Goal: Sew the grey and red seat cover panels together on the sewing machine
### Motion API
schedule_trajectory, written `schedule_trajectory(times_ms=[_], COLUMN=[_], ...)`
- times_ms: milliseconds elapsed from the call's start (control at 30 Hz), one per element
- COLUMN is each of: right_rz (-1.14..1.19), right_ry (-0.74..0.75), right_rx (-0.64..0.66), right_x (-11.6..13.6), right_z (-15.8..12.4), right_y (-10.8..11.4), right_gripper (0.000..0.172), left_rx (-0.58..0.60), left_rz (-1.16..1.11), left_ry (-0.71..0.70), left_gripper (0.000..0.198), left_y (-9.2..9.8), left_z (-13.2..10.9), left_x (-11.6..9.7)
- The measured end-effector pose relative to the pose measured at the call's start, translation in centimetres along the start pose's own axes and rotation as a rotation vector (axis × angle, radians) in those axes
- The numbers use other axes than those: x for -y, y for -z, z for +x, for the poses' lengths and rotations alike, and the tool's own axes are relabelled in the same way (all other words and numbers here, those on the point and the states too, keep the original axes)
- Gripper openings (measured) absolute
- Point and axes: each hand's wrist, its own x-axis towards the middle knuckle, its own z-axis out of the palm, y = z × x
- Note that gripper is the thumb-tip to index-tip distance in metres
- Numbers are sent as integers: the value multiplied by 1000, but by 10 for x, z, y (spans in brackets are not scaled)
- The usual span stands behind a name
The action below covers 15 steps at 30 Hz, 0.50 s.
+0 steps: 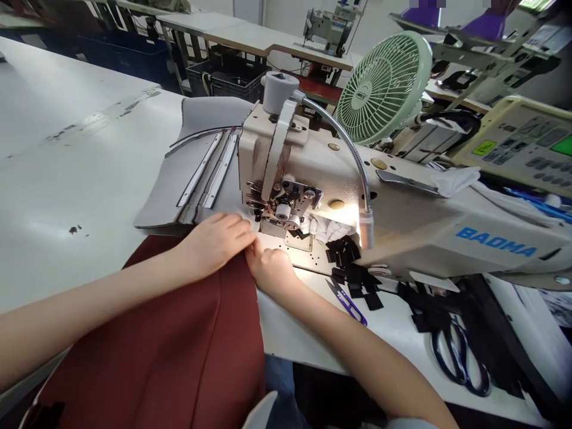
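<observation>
"What's each grip doing?"
"From my remote view, the left hand (218, 241) lies over the red fabric (170, 357); the right hand (274, 271) curls at its edge. I can't tell whether either 1 grasps it."
"Where's the fabric?"
"Before the sewing machine (322, 170), draping off the surface (102, 179)."

The fabric (179, 345) is rust-red, the sewing machine (402, 223) cream with blue lettering (496, 241).
</observation>
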Motion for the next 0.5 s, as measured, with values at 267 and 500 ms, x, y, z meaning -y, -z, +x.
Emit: schedule_trajectory(times_ms=[267,500], right_rz=[2,-9], right_ry=[109,96], right_rx=[0,-31], right_x=[-12,-19], right_z=[-5,3], right_y=[3,1], right_gripper=[57,54], left_rx=[33,18], left_rz=[-83,92], left_ry=[335,126], left_gripper=[28,21], left_y=[-30,-33], left_z=[17,30], left_x=[25,14])
